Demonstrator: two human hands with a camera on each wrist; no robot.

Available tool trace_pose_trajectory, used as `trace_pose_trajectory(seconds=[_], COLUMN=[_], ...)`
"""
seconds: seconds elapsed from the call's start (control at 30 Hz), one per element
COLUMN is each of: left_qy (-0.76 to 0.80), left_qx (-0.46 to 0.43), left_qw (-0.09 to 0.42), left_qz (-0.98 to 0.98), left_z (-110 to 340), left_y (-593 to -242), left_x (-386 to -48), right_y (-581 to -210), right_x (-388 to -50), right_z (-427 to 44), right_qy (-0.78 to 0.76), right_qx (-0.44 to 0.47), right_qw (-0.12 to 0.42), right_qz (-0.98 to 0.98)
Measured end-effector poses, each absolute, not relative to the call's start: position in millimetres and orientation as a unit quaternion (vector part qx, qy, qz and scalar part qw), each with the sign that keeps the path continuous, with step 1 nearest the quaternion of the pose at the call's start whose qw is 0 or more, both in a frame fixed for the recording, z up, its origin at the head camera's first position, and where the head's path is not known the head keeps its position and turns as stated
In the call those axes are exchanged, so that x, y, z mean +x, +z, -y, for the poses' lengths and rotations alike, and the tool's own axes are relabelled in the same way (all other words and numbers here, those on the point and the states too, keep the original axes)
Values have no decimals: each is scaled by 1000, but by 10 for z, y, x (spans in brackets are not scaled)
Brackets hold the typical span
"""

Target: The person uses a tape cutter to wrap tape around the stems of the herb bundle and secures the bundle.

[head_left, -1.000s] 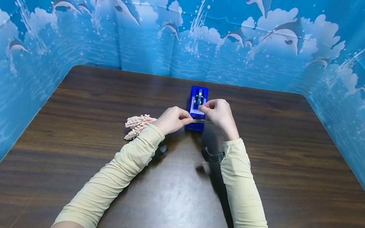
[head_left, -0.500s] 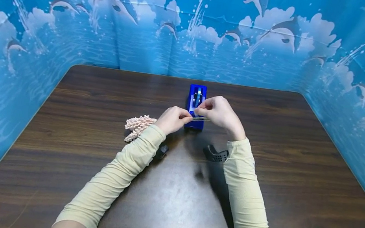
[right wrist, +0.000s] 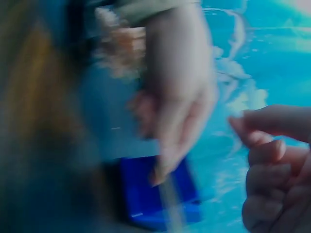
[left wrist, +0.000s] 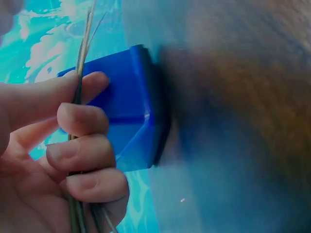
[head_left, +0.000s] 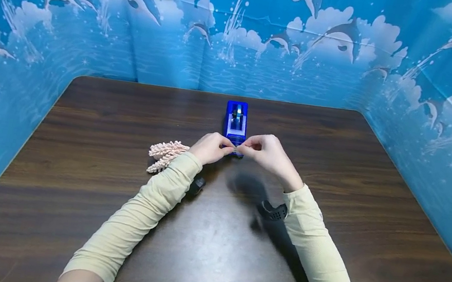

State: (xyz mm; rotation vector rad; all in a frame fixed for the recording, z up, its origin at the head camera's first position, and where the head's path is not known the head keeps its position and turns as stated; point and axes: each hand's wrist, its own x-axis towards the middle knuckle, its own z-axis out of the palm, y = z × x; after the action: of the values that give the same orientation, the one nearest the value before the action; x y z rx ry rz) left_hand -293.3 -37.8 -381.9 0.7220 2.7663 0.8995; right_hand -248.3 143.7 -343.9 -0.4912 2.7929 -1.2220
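My left hand [head_left: 210, 148] grips several thin, greenish-brown stems [left wrist: 85, 46]. In the left wrist view they run between thumb and forefinger and under the curled fingers. A pale pink, coral-like bunch [head_left: 165, 152] shows beside the left forearm; where the stems join it is hidden. My right hand [head_left: 270, 157] has thumb and forefinger brought together close to the left fingertips. The right wrist view shows its other fingers curled, and whether a clear strip lies between the fingertips is too blurred to tell. Just beyond both hands stands a blue tape dispenser [head_left: 236, 118].
The dark wooden table [head_left: 372, 223] has a blue dolphin-print curtain [head_left: 168, 58] along its back and sides. A black wrist-worn strap [head_left: 271, 211] hangs below the right wrist, and another dark device [head_left: 197, 186] shows by the left forearm.
My right hand has come from over the tape dispenser towards the front, down to the left fingertips. The left hand keeps its hold on the stems. The whole head view has shifted slightly.
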Motion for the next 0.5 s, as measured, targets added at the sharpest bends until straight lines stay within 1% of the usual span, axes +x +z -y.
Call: trace_pose_trajectory(seconds=[0.2, 0.33, 0.5], left_qy=[289, 271, 260], left_qx=[254, 265, 265], left_qw=[106, 130, 146], left_qz=[-917, -916, -917], left_z=[482, 517, 554], left_y=[-3703, -3617, -3537], left_x=[-2848, -2766, -2661], right_y=[-3664, -3690, -3708], right_x=[-2420, -2404, -2393], right_z=[-1479, -1476, -1419], right_qy=[-484, -543, -560], right_qx=[-131, -123, -131], right_qw=[56, 67, 85], right_qz=[-863, -828, -814])
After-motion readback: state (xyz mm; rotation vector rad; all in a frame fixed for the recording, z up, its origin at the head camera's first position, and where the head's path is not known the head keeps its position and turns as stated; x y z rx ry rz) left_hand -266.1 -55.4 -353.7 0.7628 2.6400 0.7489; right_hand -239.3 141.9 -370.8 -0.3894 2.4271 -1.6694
